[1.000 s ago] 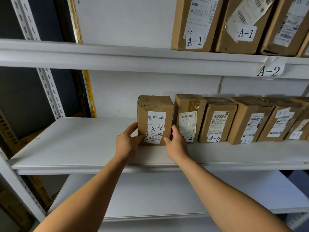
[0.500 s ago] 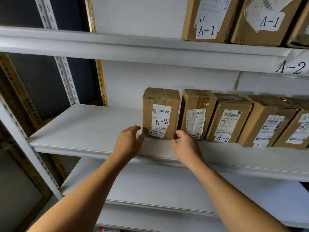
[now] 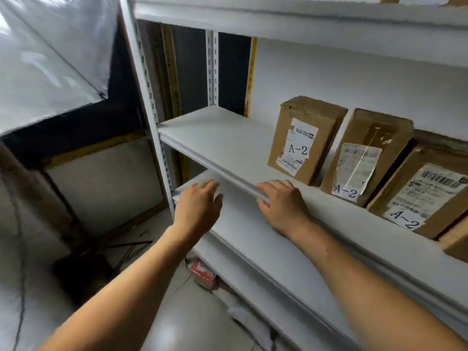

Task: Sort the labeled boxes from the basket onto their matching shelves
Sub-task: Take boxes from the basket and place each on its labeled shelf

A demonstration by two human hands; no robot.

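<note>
- Landmark: the end A-2 box [image 3: 305,139], a brown carton standing upright on the white middle shelf [image 3: 222,140], its "A-2" label facing out.
- Just right of the end A-2 box, a second A-2 box [image 3: 364,158], leaning slightly; a narrow gap shows between the two.
- Further right of it, a third A-2 box [image 3: 428,191], close against the second, partly cut off by the frame edge.
- Left of the end A-2 box the shelf board runs on to a perforated upright [image 3: 149,97].
- Left hand [image 3: 198,211]: below and left of the end A-2 box, clear of it, fingers relaxed and loosely spread, holding nothing.
- Right hand [image 3: 282,206]: just below the end A-2 box, at the shelf's front lip, fingers loosely bent; holds nothing. Whether it touches the lip, cannot tell.
- Far below the end A-2 box, on the floor, a small red-and-white carton [image 3: 202,273].
</note>
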